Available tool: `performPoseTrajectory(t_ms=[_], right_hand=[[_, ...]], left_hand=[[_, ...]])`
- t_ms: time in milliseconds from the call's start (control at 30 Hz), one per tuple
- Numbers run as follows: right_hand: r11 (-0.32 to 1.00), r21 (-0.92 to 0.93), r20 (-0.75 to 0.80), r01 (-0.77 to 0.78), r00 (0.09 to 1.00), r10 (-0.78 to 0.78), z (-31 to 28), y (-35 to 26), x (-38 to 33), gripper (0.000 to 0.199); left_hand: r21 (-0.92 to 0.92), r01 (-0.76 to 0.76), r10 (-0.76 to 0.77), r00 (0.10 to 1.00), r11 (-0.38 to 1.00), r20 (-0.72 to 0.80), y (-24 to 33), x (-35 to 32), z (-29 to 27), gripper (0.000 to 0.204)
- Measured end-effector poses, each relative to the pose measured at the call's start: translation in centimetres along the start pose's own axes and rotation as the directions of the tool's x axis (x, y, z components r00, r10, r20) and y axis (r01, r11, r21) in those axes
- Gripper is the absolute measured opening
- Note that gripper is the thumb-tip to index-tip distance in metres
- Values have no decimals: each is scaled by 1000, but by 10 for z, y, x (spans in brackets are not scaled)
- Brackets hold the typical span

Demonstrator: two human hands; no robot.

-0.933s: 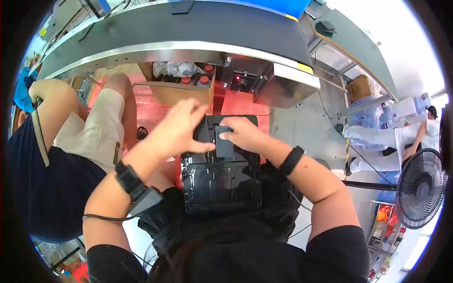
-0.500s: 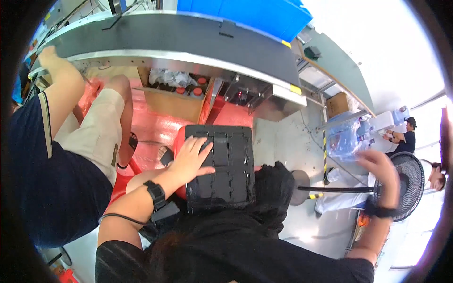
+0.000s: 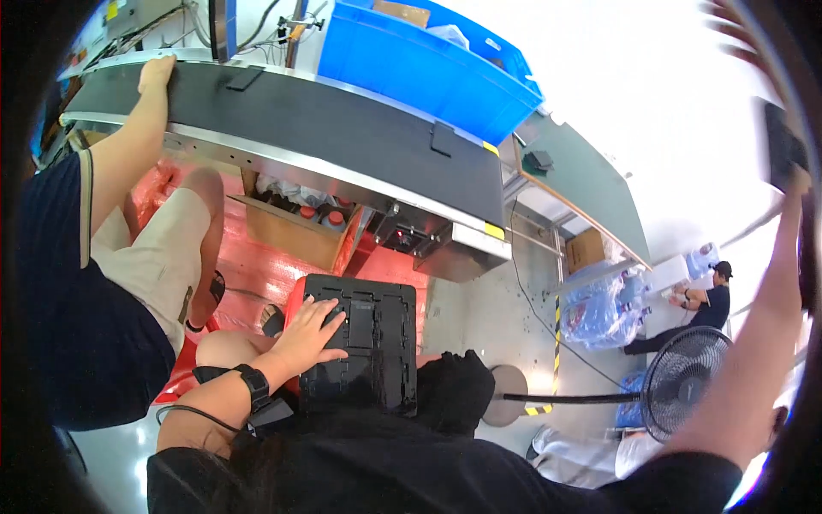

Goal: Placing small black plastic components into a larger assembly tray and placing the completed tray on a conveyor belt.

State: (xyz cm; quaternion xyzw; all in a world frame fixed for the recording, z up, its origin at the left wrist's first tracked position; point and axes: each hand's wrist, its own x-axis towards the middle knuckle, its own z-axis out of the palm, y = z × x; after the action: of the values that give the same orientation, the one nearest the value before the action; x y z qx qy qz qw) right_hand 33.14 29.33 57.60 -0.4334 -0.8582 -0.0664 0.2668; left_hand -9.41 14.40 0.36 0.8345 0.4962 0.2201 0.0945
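My left hand [image 3: 310, 338] lies on the left part of a black plastic tray [image 3: 377, 377], which rests over my lap with rows of moulded shapes on it. Its fingers are stretched and spread on the surface, and a black watch-like band with a cable sits on that wrist. At the upper right rim my raised right hand [image 3: 741, 38] is badly smeared, so what it holds, if anything, does not show. A dark wrist device [image 3: 781, 147] covers part of that raised arm.
Ahead runs a dark conveyor belt [image 3: 342, 120] with flat black pieces [image 3: 442, 139]. Behind it stands a blue bin [image 3: 411, 68]; a green-topped table [image 3: 582, 188] is to the right. A co-worker [image 3: 103, 291] sits left, hand on the belt. A fan [image 3: 685, 385] stands right.
My right arm has swung up and outward to the right rim. The view has shifted, bringing flat pieces on the belt into sight. The co-worker's hand has moved onto the belt; my left hand stays put.
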Motion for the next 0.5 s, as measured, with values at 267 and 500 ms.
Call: performPoseTrajectory(t_ms=[267, 500], right_hand=[[699, -301, 555, -649, 477, 682, 446, 37, 73, 48], [642, -120, 600, -758, 460, 655, 452, 51, 50, 37]], left_hand=[[49, 64, -44, 944, 997, -328, -21, 78, -103, 59], [161, 255, -140, 847, 953, -512, -168, 205, -166, 51]])
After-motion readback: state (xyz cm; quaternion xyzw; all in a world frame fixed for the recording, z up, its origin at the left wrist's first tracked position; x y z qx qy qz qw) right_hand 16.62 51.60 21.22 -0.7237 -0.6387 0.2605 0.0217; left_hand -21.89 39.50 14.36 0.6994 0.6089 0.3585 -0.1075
